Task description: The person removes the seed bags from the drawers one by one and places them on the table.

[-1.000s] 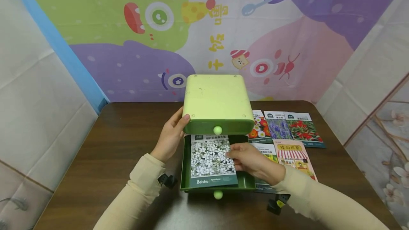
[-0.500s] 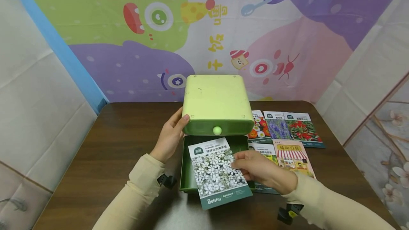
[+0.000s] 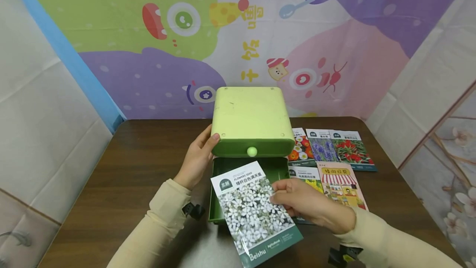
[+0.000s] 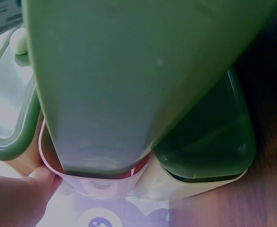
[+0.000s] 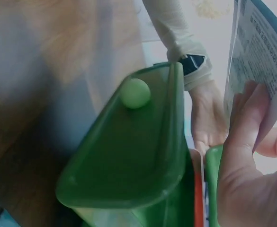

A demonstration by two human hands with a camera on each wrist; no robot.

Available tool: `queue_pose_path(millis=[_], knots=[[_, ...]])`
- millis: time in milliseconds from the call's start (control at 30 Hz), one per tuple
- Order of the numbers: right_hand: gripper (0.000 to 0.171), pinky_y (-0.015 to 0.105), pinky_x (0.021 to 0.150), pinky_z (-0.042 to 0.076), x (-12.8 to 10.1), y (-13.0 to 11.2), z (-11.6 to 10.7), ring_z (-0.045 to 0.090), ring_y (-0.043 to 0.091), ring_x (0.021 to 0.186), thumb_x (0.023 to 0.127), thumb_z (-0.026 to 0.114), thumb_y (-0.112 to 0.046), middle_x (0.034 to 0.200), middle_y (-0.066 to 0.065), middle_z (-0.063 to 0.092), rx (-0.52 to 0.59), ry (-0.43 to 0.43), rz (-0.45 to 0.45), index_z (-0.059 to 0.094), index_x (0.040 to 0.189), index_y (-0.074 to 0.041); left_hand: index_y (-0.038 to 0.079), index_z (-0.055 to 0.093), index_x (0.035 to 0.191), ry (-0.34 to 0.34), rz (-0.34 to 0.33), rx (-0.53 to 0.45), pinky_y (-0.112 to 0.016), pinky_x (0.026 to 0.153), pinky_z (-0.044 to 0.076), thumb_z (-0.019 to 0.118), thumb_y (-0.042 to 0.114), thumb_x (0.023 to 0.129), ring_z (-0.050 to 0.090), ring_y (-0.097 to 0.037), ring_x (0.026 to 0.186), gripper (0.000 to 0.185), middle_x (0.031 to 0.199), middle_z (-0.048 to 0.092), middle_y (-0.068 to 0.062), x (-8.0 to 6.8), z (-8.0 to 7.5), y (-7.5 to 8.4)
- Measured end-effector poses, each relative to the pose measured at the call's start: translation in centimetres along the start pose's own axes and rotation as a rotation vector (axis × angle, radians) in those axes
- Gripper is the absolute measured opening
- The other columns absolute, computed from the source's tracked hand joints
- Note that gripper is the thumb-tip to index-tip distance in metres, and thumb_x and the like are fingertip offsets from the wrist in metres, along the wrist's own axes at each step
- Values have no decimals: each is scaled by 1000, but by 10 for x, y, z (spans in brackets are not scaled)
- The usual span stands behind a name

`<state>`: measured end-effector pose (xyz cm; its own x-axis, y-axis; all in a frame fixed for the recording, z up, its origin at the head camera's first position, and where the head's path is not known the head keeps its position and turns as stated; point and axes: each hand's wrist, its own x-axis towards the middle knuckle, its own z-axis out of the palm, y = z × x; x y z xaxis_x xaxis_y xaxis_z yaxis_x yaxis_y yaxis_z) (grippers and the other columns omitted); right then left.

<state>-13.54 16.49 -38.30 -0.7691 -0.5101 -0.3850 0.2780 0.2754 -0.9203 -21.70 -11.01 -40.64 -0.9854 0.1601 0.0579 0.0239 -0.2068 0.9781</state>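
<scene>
A light green two-drawer box [image 3: 251, 118] stands at the middle of the dark wooden table [image 3: 141, 168]. Its lower drawer [image 3: 219, 202] is pulled out toward me, and the box's side wall [image 4: 129, 80] fills the left wrist view. My left hand [image 3: 196, 158] rests against the box's left side, fingers fairly straight. My right hand [image 3: 297, 202] pinches a seed packet with white flowers [image 3: 253, 212], lifted and tilted above the drawer's front. In the right wrist view I see the drawer front [image 5: 129, 156] with its round knob [image 5: 135, 92] and the packet's back [image 5: 259, 61].
Several other seed packets [image 3: 331, 164] lie flat on the table to the right of the box. The upper drawer is closed, its knob [image 3: 252, 151] facing me. A colourful cartoon backdrop [image 3: 238, 40] hangs behind the table.
My right hand lifted the white-flower packet out of the open drawer and drew it toward me, tilting it. The left hand stayed on the box.
</scene>
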Motion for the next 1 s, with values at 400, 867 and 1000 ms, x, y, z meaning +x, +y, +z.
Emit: queue_pose_path(millis=[400,867,1000], knots=[[10,28,53,26,-18,-16,-27,23,11,53,99,54,-10,62,-8,29,6,50,-173,47,97,-3,8,25,156,1,7,-10,-30,112,40,50,23,104,45,-18,133,59,156,35,-9,-1,1,0],[20,37,56,20,-37,-8,-100,25,11,56,103,49,-17,65,-12,34,-48,425,-204,44,117,-3,9,20,157,-36,4,-39,-41,119,29,50,25,104,36,-22,142,64,160,28,-9,-4,-1,-1],[16,30,51,26,-43,2,-125,33,6,57,103,51,-20,69,-15,43,-33,512,-165,48,117,-13,9,21,157,-31,2,-36,-42,119,29,50,25,104,36,-22,142,63,160,28,-9,-4,-1,-1]])
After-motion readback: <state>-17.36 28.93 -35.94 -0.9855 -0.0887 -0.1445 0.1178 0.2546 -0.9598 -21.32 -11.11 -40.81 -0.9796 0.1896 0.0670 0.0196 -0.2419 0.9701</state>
